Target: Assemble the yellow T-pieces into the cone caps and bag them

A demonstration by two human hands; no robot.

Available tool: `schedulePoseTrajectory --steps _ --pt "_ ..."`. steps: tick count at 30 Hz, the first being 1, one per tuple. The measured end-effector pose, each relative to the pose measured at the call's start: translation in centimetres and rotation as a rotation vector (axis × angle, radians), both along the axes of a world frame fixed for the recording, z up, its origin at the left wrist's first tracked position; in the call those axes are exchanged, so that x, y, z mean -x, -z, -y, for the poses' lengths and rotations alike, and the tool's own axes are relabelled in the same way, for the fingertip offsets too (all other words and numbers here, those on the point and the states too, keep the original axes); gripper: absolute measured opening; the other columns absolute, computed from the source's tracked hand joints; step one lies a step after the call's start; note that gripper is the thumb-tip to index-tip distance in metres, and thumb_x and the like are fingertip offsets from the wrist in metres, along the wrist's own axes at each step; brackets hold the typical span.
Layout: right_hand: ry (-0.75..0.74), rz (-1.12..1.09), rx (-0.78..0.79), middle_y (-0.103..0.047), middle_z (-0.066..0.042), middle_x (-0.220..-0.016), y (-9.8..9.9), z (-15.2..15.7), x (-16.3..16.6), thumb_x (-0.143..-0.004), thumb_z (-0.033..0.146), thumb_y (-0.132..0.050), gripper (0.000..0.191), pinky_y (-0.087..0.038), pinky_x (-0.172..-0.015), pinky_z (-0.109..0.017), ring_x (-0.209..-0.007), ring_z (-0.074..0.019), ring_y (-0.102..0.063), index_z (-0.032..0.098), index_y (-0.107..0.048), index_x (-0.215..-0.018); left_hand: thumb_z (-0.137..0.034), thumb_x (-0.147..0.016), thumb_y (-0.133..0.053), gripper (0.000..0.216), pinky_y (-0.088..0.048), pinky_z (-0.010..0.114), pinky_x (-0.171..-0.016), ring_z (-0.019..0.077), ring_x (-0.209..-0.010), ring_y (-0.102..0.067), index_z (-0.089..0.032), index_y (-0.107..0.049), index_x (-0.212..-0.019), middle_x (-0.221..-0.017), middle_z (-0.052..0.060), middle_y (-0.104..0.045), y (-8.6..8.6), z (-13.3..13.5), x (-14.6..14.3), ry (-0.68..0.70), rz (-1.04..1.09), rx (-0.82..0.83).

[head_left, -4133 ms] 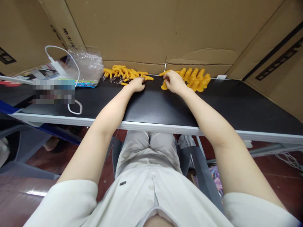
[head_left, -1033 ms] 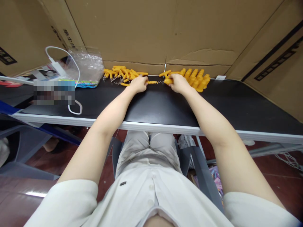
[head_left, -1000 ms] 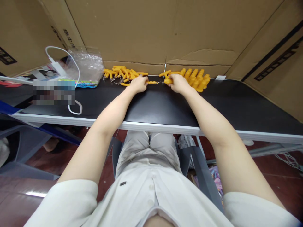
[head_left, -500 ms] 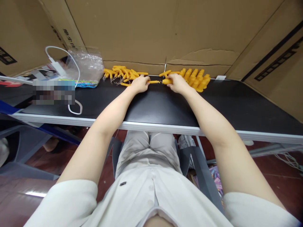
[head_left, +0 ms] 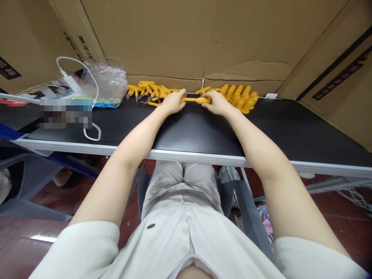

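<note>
My left hand (head_left: 175,101) is closed around one end of a yellow ribbed rod (head_left: 190,99), its grip hiding that end. My right hand (head_left: 215,101) pinches a smooth yellow plastic piece (head_left: 203,100) between thumb and fingers. Rod and piece meet end to end in the gap between my hands, just above the black tabletop. Left of my left hand lies a heap of yellow T-handled corkscrews (head_left: 148,88) with bare metal spirals. Behind my right hand, another yellow piece (head_left: 202,90) lies on the table. Several yellow bottle-shaped pieces (head_left: 240,97) stand upright beyond that hand.
Cardboard walls (head_left: 174,38) close off the back and sides of the black table (head_left: 197,131). At left lie a clear plastic bag (head_left: 109,81), a white cable (head_left: 94,83) and a blurred-out patch. A metal edge (head_left: 200,155) runs along the front.
The rod's dark tip, which showed just short of the smooth yellow piece, is out of sight, and the two now meet. My right fingers have shifted their hold slightly.
</note>
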State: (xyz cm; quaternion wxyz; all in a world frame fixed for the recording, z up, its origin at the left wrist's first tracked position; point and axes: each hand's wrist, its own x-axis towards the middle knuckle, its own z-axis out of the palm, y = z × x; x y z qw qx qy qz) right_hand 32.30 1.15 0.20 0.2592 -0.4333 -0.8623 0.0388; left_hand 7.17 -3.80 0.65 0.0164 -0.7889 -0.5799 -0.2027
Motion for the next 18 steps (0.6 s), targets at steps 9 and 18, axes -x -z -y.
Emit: schedulePoseTrajectory --steps 9,18 --pt "-0.015 -0.217 0.075 -0.082 -0.015 -0.132 0.7 -0.8 -0.3 -0.088 0.031 -0.090 0.045 -0.059 -0.119 -0.059 -0.124 -0.0367 -0.077 0.017 -0.082 -0.130 -0.028 -0.099 -0.065 0.047 -0.058 0.047 -0.116 0.0382 -0.133 -0.076 -0.023 -0.077 -0.145 -0.134 0.014 -0.084 -0.7 0.8 0.0 -0.080 0.023 -0.026" --pt "0.050 -0.334 0.287 -0.080 -0.011 -0.124 -0.1 0.3 -0.2 -0.080 0.011 -0.095 0.050 -0.066 -0.111 -0.053 -0.107 -0.0277 -0.080 0.019 -0.069 -0.122 -0.029 -0.097 -0.066 0.049 -0.058 0.045 -0.115 0.0375 -0.130 -0.076 -0.022 -0.080 -0.143 -0.130 0.014 -0.084 -0.7 0.5 0.6 -0.085 0.028 0.030"
